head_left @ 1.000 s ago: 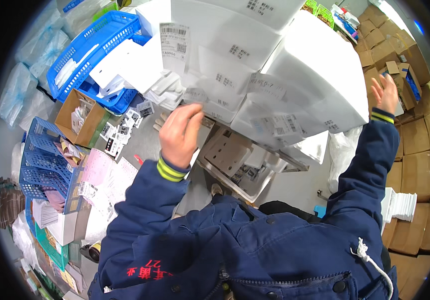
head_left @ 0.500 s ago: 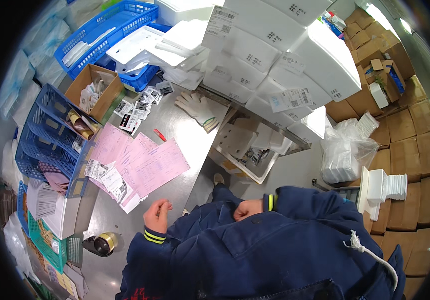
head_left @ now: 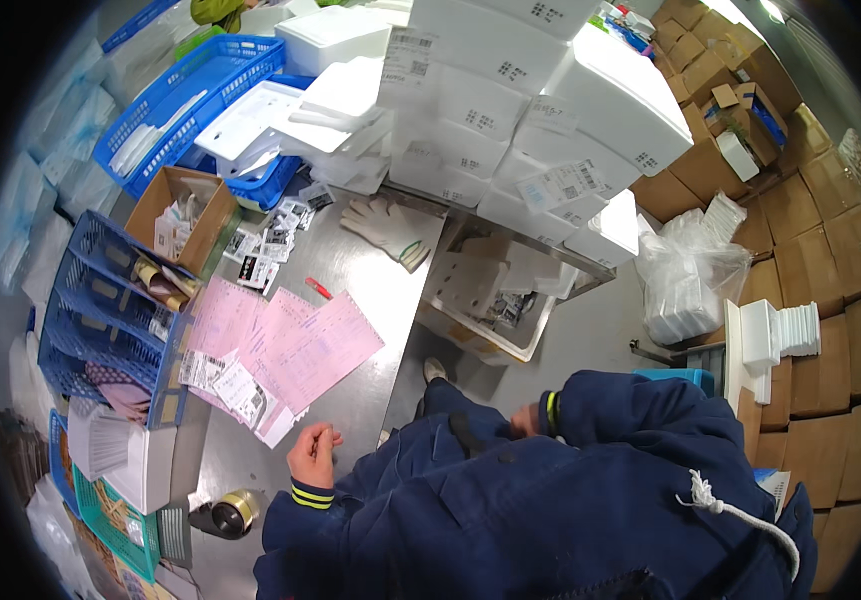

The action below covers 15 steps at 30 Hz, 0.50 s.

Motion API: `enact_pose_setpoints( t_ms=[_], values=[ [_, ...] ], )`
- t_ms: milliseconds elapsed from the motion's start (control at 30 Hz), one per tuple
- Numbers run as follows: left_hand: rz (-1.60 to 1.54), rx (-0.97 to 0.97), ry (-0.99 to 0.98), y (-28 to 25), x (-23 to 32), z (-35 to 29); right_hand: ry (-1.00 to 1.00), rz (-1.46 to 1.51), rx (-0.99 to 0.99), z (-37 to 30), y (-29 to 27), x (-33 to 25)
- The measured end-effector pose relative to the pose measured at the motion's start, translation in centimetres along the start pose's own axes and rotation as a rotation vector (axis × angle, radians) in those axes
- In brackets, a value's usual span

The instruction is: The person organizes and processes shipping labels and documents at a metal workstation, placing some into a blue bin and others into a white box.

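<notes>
My left hand [head_left: 313, 455] hovers by the edge of the metal table, its fingers curled in and no object showing in them. Close by on the table lie overlapping pink printed sheets [head_left: 328, 350] and white labels [head_left: 242, 392]. At my waist, against the dark blue jacket [head_left: 510, 510], my right hand [head_left: 525, 420] is blurred and partly covered by its sleeve, so its fingers cannot be read. A dark strip [head_left: 467, 433] shows on my clothing beside it. A red pen [head_left: 319, 288] and a pale work glove [head_left: 387, 231] rest farther back.
White foam boxes [head_left: 470, 100] are stacked at the back. Blue baskets [head_left: 240, 60], a cardboard box [head_left: 212, 225] and a blue rack [head_left: 100, 300] line the left. A lidded cup [head_left: 230, 513] stands near left. An open foam bin [head_left: 525, 350] sits below; brown cartons [head_left: 820, 370] fill the right.
The view has shifted slightly. My right hand has moved a little to the right at my waist and is now blurred, with the dark strip showing beside it. The left hand stays curled.
</notes>
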<state>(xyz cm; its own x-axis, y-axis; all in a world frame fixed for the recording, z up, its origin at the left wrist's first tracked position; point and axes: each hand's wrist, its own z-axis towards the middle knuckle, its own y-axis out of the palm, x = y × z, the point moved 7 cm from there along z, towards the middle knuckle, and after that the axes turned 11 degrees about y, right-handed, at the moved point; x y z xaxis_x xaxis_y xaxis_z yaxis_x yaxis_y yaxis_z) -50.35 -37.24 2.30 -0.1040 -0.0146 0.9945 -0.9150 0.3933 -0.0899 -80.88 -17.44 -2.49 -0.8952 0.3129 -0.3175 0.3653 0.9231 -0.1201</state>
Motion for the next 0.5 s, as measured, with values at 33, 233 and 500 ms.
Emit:
enact_pose_setpoints(
  t_ms=[33,233,500],
  values=[
    [-0.019,-0.017,0.003,0.7,-0.2,0.5,-0.13,0.167,-0.143,1.8,2.7,2.1],
    [-0.041,-0.028,0.019,2.8,-0.6,2.7,-0.557,0.863,-0.14,1.6,1.4,2.5],
    [0.042,-0.127,-0.013,7.5,0.7,5.9,-0.712,1.443,-0.198,-4.1,-5.4,-1.2]
  ],
)
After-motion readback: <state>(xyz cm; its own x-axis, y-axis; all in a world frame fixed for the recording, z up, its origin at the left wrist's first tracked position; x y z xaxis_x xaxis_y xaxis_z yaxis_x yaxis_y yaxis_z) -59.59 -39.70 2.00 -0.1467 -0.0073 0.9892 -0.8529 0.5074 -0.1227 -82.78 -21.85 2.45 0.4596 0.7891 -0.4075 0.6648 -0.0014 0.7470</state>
